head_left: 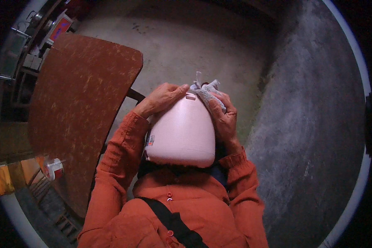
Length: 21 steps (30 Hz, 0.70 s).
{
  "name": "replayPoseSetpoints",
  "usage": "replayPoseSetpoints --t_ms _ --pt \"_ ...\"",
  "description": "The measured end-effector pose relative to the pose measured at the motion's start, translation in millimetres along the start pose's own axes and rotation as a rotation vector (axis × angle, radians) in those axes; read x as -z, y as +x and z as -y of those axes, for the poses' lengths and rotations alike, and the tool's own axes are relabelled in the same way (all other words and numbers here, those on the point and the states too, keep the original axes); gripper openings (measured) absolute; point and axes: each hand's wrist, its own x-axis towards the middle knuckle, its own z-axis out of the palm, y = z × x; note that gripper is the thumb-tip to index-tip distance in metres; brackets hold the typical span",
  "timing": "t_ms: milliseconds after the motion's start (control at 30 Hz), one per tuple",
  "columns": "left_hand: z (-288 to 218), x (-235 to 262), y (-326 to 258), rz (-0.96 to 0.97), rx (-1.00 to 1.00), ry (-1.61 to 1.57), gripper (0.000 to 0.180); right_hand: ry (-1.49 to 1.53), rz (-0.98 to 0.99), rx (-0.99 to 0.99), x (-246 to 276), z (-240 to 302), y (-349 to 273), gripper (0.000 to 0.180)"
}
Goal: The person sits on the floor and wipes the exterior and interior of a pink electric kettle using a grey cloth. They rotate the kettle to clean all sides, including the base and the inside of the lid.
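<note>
A pale pink, rounded appliance housing [182, 130], shaped like a small rice cooker, rests against my lap. It narrows toward its far end, which has a small slot; a little label sits on its left side. My left hand [166, 98] grips the housing's far left edge, thumb near the slot and the other fingers partly hidden. At the far right edge my right hand [224, 115] is closed on a crumpled light-grey cloth [206, 91], which lies against the housing beside the slot. What the far side of the housing looks like is hidden.
To my left stands a brown, worn wooden table [78, 99] with a white and red tub [53, 168] near its edge. Shelving with boxes [32, 62] is at the far left. A grey wall [314, 124] rises on the right above the concrete floor [173, 49].
</note>
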Motion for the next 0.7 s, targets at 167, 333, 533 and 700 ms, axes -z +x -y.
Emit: replayPoseSetpoints --t_ms 167,333,533,700 --pt "16 0 -1 -0.012 -0.031 -0.188 0.056 0.105 -0.118 -0.311 26 -43 -24 0.025" --pt "32 9 -18 -0.043 -0.055 -0.421 0.051 0.067 -0.12 0.02 17 26 -46 0.027" --pt "39 -1 -24 -0.072 -0.099 -0.56 0.043 -0.358 0.291 0.29 -4 64 -24 0.032" --pt "39 -1 -24 -0.089 -0.13 -0.501 0.045 0.154 0.047 -0.219 6 -2 5 0.024"
